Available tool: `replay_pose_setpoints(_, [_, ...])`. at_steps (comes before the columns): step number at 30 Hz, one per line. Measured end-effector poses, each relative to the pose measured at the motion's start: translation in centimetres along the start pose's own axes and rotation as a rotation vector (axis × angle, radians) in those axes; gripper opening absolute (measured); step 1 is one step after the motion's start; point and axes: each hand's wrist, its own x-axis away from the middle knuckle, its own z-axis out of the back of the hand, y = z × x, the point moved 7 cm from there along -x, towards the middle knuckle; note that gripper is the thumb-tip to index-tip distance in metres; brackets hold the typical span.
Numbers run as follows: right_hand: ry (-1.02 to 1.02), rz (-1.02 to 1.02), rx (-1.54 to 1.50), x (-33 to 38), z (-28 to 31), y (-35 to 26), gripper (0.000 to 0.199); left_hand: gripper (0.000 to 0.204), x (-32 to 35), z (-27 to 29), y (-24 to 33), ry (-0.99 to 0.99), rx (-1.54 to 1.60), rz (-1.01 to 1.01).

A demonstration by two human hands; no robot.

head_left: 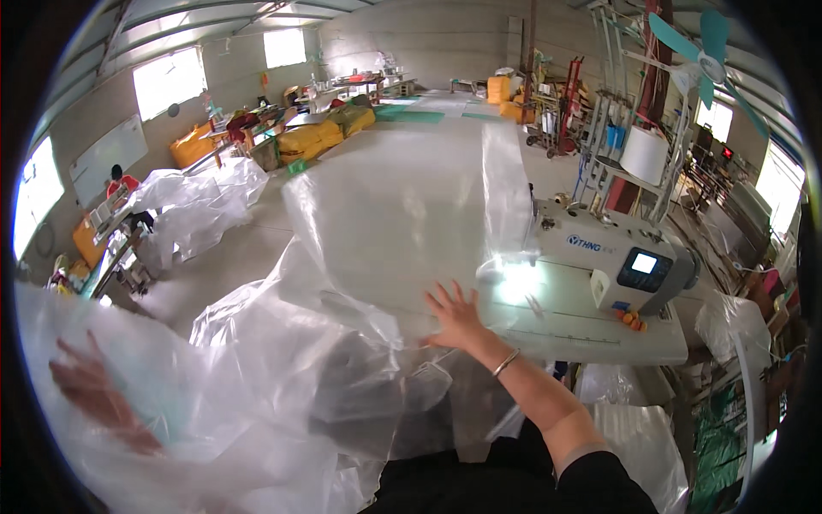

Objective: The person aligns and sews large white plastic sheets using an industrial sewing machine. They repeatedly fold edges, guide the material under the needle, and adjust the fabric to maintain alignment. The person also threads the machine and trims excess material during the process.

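A large sheet of clear plastic film (pixel 265 343) spreads across my front, bunched and creased on the left. My right hand (pixel 454 320), with a bangle at the wrist, has its fingers spread over the film's edge beside the sewing machine. Far to the left, my left hand (pixel 98 385) shows through the hazy film, its fingers stretched apart. The white sewing machine (pixel 591 248) stands to the right of my right hand, its lamp lit at the needle end. Film also runs beside and behind the machine head; the needle is lost in glare.
Small orange objects (pixel 632 320) lie on the machine bed. A thread stand with a white cone (pixel 644 156) rises behind the machine, near a teal fan (pixel 709 56). Yellow bundles (pixel 310 140) lie farther back. A person in red (pixel 124 182) sits at the far left.
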Motion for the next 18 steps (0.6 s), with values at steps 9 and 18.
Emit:
replay_pose_setpoints(9, [-0.094, -0.072, 0.039, 1.3, -5.0, 2.3, 0.094, 0.043, 3.8, -16.1, -4.6, -0.218, 0.323, 0.258])
replay_pose_setpoints(18, [0.115, -0.019, -0.004, 0.9, -4.2, -1.7, 0.071, 0.036, 16.2, -28.5, -7.0, -0.442, -0.045, 0.407])
